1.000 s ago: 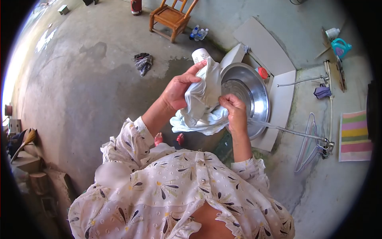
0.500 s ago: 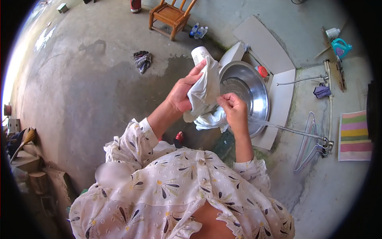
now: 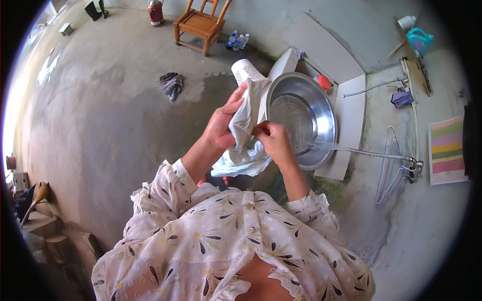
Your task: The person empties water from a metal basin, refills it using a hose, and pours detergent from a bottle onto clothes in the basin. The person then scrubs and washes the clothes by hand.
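Observation:
A pale, damp-looking cloth garment (image 3: 244,118) is stretched upright between my hands, and its bunched lower part hangs toward my body. My left hand (image 3: 221,123) is closed on its left side, thumb and fingers pressing the fabric. On the other side my right hand (image 3: 274,143) pinches the cloth between thumb and fingertips, beside the near left rim of a large metal basin (image 3: 329,115). Water runs into the basin from a long tap (image 3: 384,155) on the right. Just beyond the garment stands a white perforated container (image 3: 246,70).
Pale boards (image 3: 346,108) edge the sink area behind the basin. A dark crumpled cloth (image 3: 171,86) lies on the wet floor. Farther off are a wooden chair (image 3: 201,25), several bottles (image 3: 237,41) and a red flask (image 3: 155,12). Hangers (image 3: 387,170) hang near the tap.
Both hands have shifted left and slightly down with the garment, away from the basin. The bunched lower part has spread out leftward. More of the basin and the running water shows.

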